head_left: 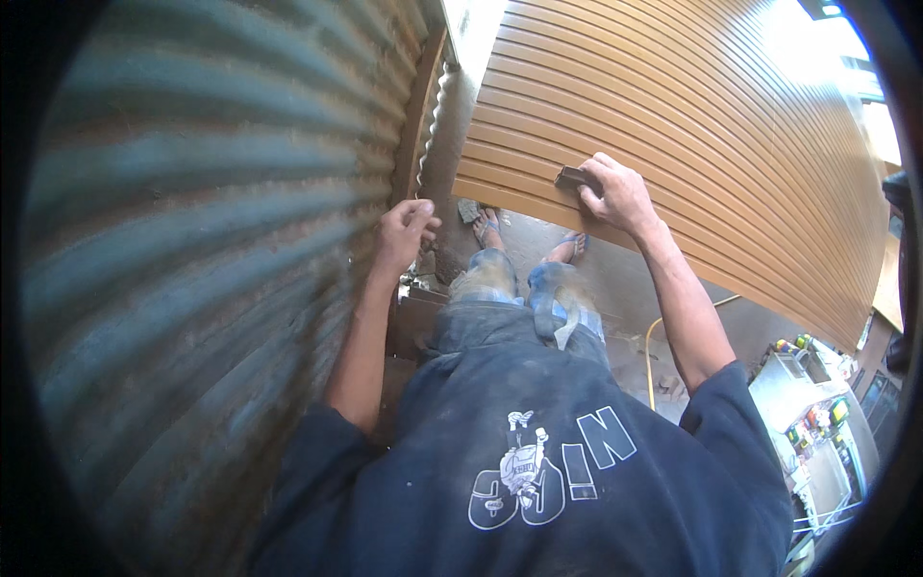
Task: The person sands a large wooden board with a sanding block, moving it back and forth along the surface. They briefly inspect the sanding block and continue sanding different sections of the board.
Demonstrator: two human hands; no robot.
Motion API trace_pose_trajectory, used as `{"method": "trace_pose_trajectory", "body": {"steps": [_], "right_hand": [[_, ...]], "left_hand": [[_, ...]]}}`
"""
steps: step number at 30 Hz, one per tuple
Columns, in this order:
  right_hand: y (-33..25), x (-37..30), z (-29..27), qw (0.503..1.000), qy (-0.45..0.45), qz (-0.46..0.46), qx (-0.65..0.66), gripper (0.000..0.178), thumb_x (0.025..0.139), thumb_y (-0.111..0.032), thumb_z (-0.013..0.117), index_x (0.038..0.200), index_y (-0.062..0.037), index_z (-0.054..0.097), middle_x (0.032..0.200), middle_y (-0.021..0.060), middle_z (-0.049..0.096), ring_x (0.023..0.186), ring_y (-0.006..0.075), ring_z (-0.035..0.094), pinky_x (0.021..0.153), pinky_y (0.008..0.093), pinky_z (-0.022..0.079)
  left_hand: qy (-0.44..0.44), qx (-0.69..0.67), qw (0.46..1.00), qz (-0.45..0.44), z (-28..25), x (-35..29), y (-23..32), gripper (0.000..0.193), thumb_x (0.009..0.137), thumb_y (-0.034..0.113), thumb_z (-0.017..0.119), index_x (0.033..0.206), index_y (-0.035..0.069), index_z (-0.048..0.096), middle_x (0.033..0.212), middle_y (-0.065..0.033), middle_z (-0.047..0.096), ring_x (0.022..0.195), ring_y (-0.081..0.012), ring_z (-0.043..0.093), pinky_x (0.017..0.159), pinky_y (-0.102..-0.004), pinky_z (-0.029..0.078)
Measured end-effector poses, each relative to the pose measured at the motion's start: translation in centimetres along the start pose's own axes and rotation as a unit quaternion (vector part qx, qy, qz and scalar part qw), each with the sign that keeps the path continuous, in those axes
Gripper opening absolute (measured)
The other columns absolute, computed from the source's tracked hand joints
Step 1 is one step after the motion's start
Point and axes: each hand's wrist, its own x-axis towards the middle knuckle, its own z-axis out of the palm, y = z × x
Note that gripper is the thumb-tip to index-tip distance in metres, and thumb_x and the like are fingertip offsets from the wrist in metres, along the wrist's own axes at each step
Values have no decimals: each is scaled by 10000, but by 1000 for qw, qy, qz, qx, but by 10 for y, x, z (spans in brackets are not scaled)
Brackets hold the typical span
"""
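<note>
My right hand (620, 197) is closed around a small dark brown block (575, 179), its kind not plain from here. The block rests at or just over the near edge of a large orange-brown panel (615, 106) with parallel grooves. I cannot tell whether it touches the surface. To the left, my left hand (404, 231) hovers in front of a corrugated metal wall (221, 231), apart from the panel. Its fingers are curled in toward the thumb, and what they hold, if anything, is hidden.
The corrugated wall closes off the left side, with a rusty upright post (418, 115) at its end. Below the panel are my sandalled feet (486, 229) on a dusty floor. A yellow hose (649, 361) runs at the right, near a cluttered pale stand (798, 413).
</note>
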Motion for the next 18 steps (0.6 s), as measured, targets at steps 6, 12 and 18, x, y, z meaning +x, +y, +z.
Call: {"method": "trace_pose_trajectory", "body": {"steps": [6, 12, 18], "right_hand": [[5, -12, -1, 999, 7, -50, 4, 209, 880, -211, 772, 1048, -110, 701, 1009, 127, 697, 972, 354, 693, 820, 472, 568], [-51, 72, 52, 989, 20, -146, 2, 350, 823, -131, 735, 1167, -144, 674, 1023, 94, 696, 1005, 345, 690, 841, 468, 534], [-23, 22, 38, 991, 19, -127, -36, 281, 842, -177, 742, 1121, -170, 714, 964, 70, 688, 942, 310, 688, 787, 437, 513]], "left_hand": [[52, 131, 990, -11, -5, -58, -74, 370, 1034, 326, 685, 1231, 16, 731, 1034, -122, 795, 887, -205, 743, 819, -345, 574], [49, 198, 975, -93, 17, -103, -67, 424, 1001, 365, 706, 1288, 53, 724, 1132, -187, 783, 1055, -300, 750, 936, -414, 565], [70, 137, 987, -35, 30, -97, -43, 432, 1007, 365, 706, 1300, 49, 721, 1124, -185, 781, 1058, -295, 744, 944, -416, 563]]}}
